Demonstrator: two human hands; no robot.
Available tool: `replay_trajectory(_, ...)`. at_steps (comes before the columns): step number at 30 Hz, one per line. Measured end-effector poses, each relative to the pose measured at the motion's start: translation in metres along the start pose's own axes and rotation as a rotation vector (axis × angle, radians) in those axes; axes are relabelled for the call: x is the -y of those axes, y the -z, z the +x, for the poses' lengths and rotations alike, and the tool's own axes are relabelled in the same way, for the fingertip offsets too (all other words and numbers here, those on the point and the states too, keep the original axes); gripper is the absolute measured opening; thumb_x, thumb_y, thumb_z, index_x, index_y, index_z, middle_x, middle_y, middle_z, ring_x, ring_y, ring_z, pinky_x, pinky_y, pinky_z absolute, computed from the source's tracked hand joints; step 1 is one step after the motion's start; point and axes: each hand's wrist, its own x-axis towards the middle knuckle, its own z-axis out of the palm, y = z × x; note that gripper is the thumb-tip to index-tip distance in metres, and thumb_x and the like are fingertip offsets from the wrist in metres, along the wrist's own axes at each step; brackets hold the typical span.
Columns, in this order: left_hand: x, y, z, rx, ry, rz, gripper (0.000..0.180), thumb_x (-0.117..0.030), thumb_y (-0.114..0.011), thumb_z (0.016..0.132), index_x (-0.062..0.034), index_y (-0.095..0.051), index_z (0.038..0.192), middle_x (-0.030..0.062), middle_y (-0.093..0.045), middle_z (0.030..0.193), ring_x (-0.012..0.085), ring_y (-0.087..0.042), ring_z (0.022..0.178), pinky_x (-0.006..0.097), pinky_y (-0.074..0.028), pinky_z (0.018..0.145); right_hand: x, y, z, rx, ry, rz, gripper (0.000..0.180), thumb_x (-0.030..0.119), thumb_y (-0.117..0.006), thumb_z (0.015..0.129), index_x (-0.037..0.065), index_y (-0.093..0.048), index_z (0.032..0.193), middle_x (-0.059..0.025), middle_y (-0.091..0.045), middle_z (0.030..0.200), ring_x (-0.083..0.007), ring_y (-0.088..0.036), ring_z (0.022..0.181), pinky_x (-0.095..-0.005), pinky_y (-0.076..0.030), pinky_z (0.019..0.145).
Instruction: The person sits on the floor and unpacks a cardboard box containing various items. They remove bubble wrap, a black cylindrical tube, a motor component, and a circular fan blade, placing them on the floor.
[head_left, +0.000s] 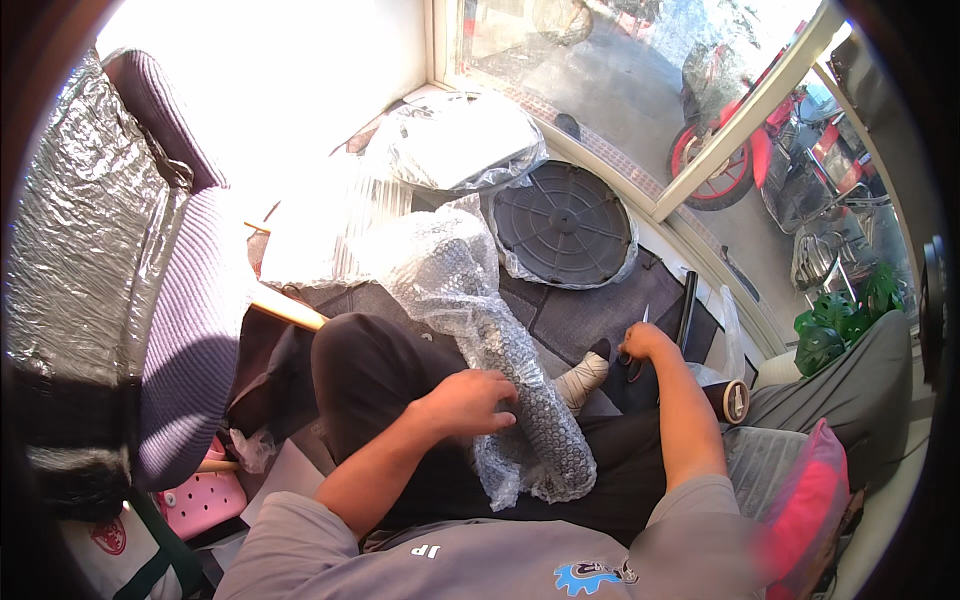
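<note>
A long bundle of clear bubble wrap (490, 345) lies across my lap and reaches away onto the dark floor mat. What it encloses, if anything, is hard to make out. My left hand (470, 402) rests on the near part of the bundle, its fingers loosely curved over the plastic and not gripping. Off to the right, my right hand (643, 342) is closed on a pair of scissors (632, 370). Dark handle loops show below the fingers, and a bright blade points away from me. Between the hands is a tan, banded object (582, 382) with a dark end.
A round black ribbed lid (565, 222) lies ahead, beside a plastic-wrapped white item (455, 140). On the right are a brown roll (735, 402), a black tube (688, 308) and a pink cushion (805, 500). A purple ribbed cushion (195, 330) and a pink clog (203, 503) are left.
</note>
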Motion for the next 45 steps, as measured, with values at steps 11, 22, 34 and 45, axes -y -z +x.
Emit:
replay_trajectory(11,0.162,0.181,0.095,-0.077,0.698,0.061,0.126,-0.074,-0.087,0.079,-0.0004,-0.041,0.169,0.0267,-0.049,0.168,0.0384,-0.047,0.158,0.045,-0.038,0.130,0.205,0.004,-0.136,-0.027,0.246,0.591,0.137,0.066,-0.091,0.078,-0.002,-0.019,0.173,-0.0343,-0.055,0.160,-0.0463,-0.057,0.147,-0.0436,-0.042,0.124)
replay_trajectory(22,0.265,0.168,0.088,-0.178,0.644,-0.108,0.111,-0.069,-0.093,0.078,0.0034,-0.057,0.154,0.0219,-0.067,0.143,0.0321,-0.064,0.129,0.044,-0.052,0.106,0.183,0.055,-0.120,0.028,0.363,0.638,0.135,0.037,-0.094,0.071,0.007,-0.016,0.178,-0.0329,-0.062,0.152,-0.0420,-0.062,0.141,-0.0412,-0.047,0.119)
replay_trajectory(34,0.300,0.174,0.059,-0.628,0.807,-0.191,0.079,-0.043,-0.080,0.100,0.0023,-0.055,0.160,0.0231,-0.068,0.151,0.0349,-0.069,0.131,0.046,-0.054,0.109,0.037,0.080,-0.087,0.099,0.065,0.717,0.100,0.071,-0.082,0.088,0.008,-0.054,0.161,-0.0195,-0.070,0.142,-0.0314,-0.074,0.118,-0.0449,-0.060,0.097)
replay_trajectory(45,0.114,0.140,0.120,-0.621,-0.044,0.341,0.042,-0.036,-0.086,0.094,-0.0112,-0.075,0.126,0.0091,-0.072,0.133,0.0327,-0.065,0.128,0.045,-0.052,0.114,0.001,0.003,-0.137,0.063,-0.054,0.990,0.028,0.023,-0.081,0.094,0.005,-0.080,0.116,-0.0064,-0.080,0.105,-0.0177,-0.076,0.084,-0.0363,-0.063,0.070)
